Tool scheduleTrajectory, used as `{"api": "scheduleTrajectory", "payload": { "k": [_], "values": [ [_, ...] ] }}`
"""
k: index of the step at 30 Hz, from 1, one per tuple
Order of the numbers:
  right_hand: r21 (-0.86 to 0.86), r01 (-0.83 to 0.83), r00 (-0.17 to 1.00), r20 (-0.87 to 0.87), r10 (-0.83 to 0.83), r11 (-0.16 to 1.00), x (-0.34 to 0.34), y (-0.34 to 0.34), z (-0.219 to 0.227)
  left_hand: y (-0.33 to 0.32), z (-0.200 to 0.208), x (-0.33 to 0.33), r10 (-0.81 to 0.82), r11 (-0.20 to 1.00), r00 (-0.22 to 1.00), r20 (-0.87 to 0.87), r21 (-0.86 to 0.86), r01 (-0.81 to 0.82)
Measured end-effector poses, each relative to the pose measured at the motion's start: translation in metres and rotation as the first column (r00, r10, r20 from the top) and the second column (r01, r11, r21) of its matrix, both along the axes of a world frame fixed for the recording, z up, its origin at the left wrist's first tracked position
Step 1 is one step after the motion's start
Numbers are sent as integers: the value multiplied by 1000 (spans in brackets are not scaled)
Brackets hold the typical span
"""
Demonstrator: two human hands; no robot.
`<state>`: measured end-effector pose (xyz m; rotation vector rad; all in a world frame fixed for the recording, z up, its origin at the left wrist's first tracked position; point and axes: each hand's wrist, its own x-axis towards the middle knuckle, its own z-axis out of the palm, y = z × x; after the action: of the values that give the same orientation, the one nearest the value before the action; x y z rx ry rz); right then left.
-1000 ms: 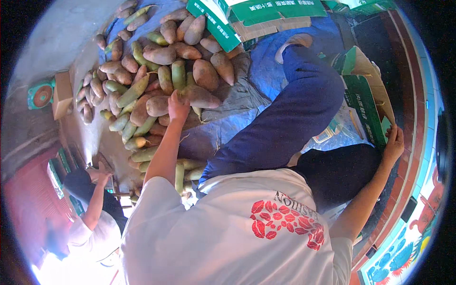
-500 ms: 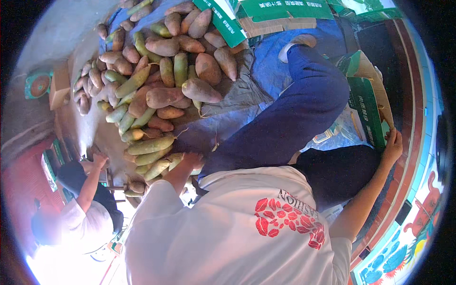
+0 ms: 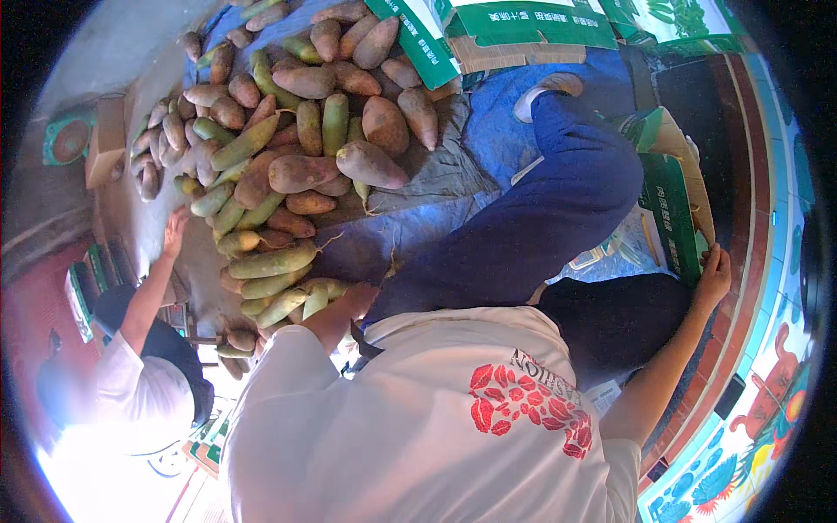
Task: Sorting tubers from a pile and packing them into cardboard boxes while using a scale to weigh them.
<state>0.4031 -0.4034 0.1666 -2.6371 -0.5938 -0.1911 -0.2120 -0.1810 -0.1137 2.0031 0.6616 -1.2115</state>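
Note:
My right hand (image 3: pixel 714 274) has its fingers closed on the near edge of an open green and brown cardboard box (image 3: pixel 670 209) beside my right leg. My left hand (image 3: pixel 357 301) is low at the near end of a big pile of roots, close to several green radishes (image 3: pixel 283 305). Its fingers are mostly hidden, so a grip on anything does not show. The pile mixes long green radishes (image 3: pixel 247 144) with thick reddish-brown roots (image 3: pixel 301 173), some with thin tails.
Under the pile lies a blue sheet (image 3: pixel 501 122). More green printed boxes (image 3: pixel 532 26) stand at the far side. At left, another person's hand (image 3: pixel 176 228) reaches to the pile's edge. A green fan (image 3: pixel 68 139) and brown carton (image 3: pixel 106 144) stand far left.
The other person's arm has stretched forward toward the pile's left edge. My right hand stays at the box edge, and my left hand has barely shifted.

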Motion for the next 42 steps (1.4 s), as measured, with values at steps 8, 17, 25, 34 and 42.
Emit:
{"api": "scheduleTrajectory", "payload": {
  "k": [8, 17, 25, 34, 42],
  "values": [
    [34, -39, 999, 17, 38, 999, 10, -6, -9, 18, 14, 23, 137, 985, 990, 11, 107, -138],
    [64, -44, 999, 4, 44, 997, 1, -1, -4, 85, 9, 58, 410, 853, 902, 134, 294, -431],
    [42, -8, 1000, 31, 6, 999, -6, 2, -2, 129, 16, 77, 684, 319, 238, 690, 11, -948],
    [33, 55, 997, 51, -57, 998, -12, -2, 2, 169, 16, 69, 793, 34, 12, 609, -25, -999],
    [136, 16, 999, 48, -23, 991, -28, 13, 7, 180, 30, 80, 257, 176, 485, 836, 453, -874]
  ]
}}
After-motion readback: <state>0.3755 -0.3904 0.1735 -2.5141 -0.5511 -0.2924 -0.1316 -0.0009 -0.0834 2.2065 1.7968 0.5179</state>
